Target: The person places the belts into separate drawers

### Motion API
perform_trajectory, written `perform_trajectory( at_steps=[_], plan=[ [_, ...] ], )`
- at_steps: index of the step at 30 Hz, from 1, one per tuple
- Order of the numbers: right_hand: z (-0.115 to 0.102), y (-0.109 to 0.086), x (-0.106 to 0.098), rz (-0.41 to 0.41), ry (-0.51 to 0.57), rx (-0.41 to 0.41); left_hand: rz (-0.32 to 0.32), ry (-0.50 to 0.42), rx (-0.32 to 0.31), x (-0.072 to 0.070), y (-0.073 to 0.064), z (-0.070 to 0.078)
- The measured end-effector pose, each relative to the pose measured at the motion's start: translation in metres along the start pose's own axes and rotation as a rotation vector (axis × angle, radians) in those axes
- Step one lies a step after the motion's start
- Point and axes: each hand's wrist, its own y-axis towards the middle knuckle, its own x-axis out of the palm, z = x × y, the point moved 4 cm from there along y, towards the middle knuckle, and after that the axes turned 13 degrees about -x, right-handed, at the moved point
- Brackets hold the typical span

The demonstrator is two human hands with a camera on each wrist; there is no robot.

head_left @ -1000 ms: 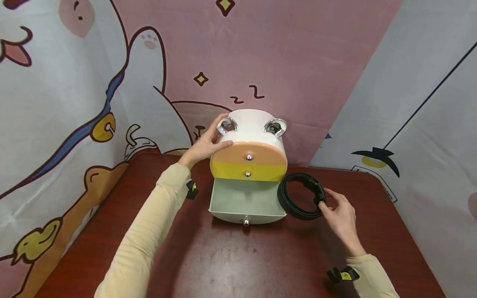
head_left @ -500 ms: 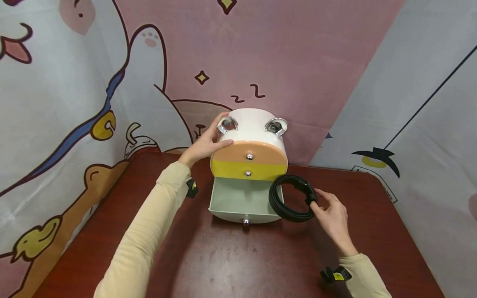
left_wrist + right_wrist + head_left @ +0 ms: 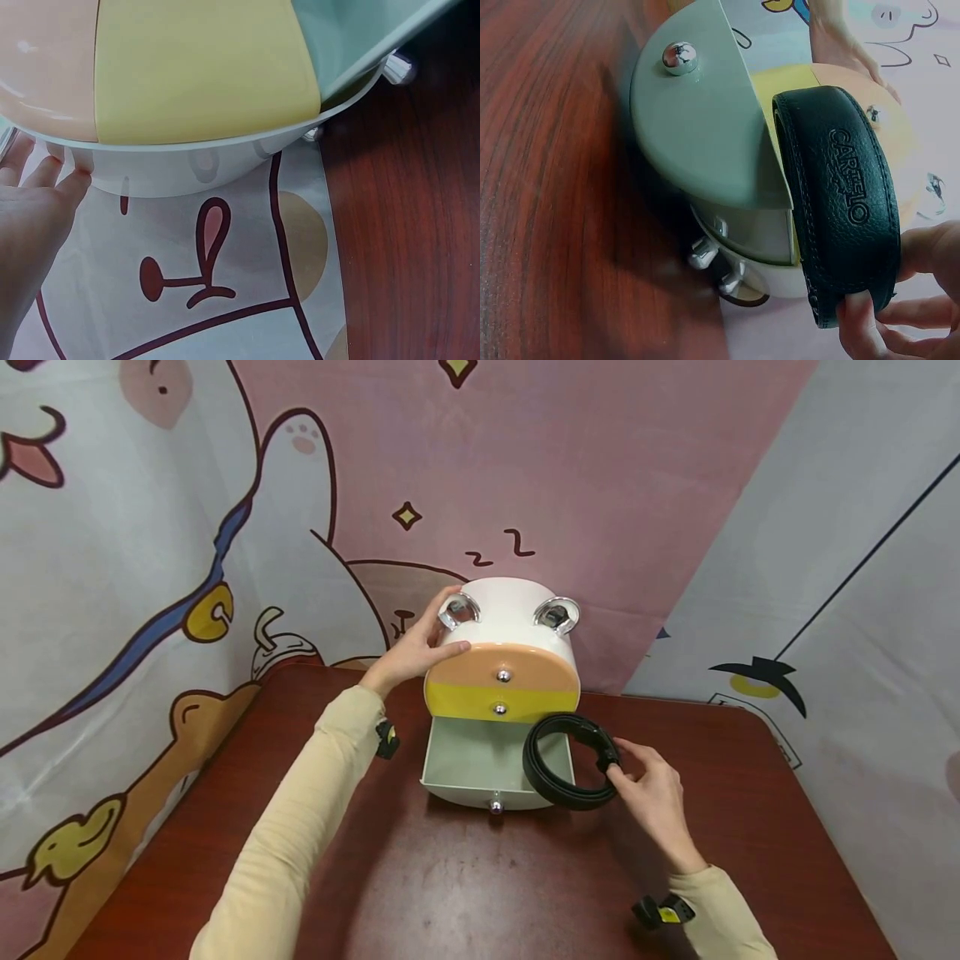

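Note:
A coiled black leather belt (image 3: 573, 793) hangs over the right part of the pulled-out pale green drawer (image 3: 465, 760). My right hand (image 3: 652, 797) pinches the coil at its right side between thumb and fingers. Embossed lettering shows on the belt (image 3: 844, 195) in the right wrist view. My left hand (image 3: 412, 652) rests on the upper left side of the small drawer cabinet (image 3: 506, 610), thumb along its front edge. Left wrist view: the fingertips (image 3: 79, 180) press against the cabinet's white side. Above the pulled-out drawer, the orange drawer (image 3: 465, 668) and yellow drawer (image 3: 450, 702) are closed.
The cabinet stands near the back of a reddish-brown wooden table (image 3: 450, 885), with a cartoon-printed cloth (image 3: 600, 485) behind it. Two shiny round eyes (image 3: 557, 615) stick out on its top. A silver knob (image 3: 496, 806) projects from the drawer front.
My right hand has carried the belt leftward, from beside the drawer to over its right part. The left hand and the cabinet have stayed in place.

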Motion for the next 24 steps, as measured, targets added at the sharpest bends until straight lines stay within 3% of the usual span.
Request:
perform_trajectory(
  at_steps=[24],
  plan=[
    [-0.021,0.015,0.023,-0.113,0.060,-0.030,-0.013,-0.027,-0.020,0.001,-0.001,0.001]
  ],
)
